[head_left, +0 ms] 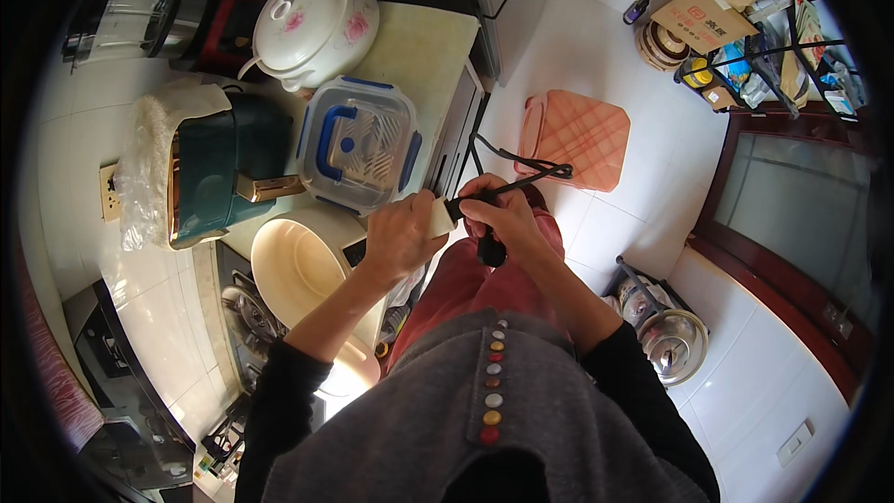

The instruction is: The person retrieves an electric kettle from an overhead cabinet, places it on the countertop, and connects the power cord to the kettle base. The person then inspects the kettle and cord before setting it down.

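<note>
In front of my body, my left hand (402, 235) is closed around a white, handle-like piece (441, 218). Its far end meets a black connector (454, 209); whether the piece joins the cream pot (296, 265) beside my wrist is hidden by the hand. My right hand (503, 216) grips a black power cord (521, 181) close to that connector, fingers pinched together. The cord is bundled in loops beyond the fingers. Below the right hand hangs a black plug-like end (491, 250). The deep cream pot stands open-topped, and I see its bare inside.
Left on the counter (424, 37) are a clear container with blue handle (358, 142), a white floral lidded pot (321, 28) and a dark green appliance (228, 163). An orange-pink stool (575, 140) stands ahead on the floor. Right are a loaded rack (764, 65) and metal lid (672, 346).
</note>
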